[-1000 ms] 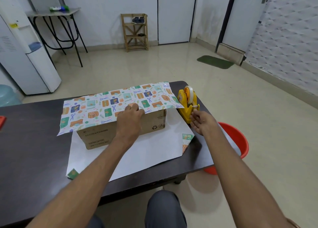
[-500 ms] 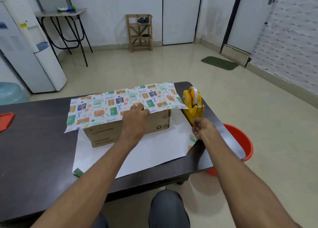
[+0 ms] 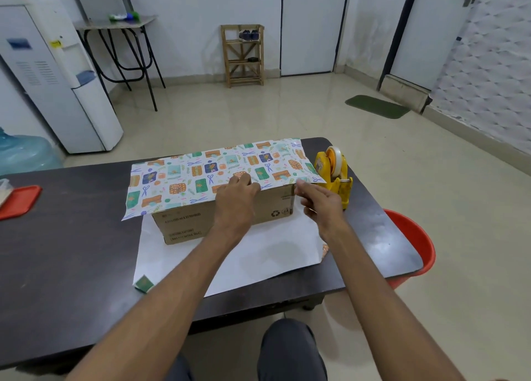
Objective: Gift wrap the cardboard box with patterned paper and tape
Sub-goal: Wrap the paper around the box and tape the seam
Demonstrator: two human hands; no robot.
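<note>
The cardboard box (image 3: 201,222) lies on the white back of the patterned paper (image 3: 258,254). The paper's far flap (image 3: 184,176) is folded over the box top, printed side up. My left hand (image 3: 235,205) presses that flap down at the box's near top edge. My right hand (image 3: 321,205) is at the box's right top corner, with its fingertips at the flap's edge. Its fingers and thumb are drawn together as if pinching a clear tape strip, which is hard to see. The yellow tape dispenser (image 3: 334,173) stands just right of the box.
The dark table (image 3: 71,251) ends close to the dispenser on the right. A red bucket (image 3: 413,242) sits on the floor past that edge. A red tray (image 3: 18,201) lies at the table's far left. My knee (image 3: 290,349) is below the near edge.
My right hand left the dispenser, pulled back toward me, then moved left and up to the box's right top corner. My left hand stayed on the flap.
</note>
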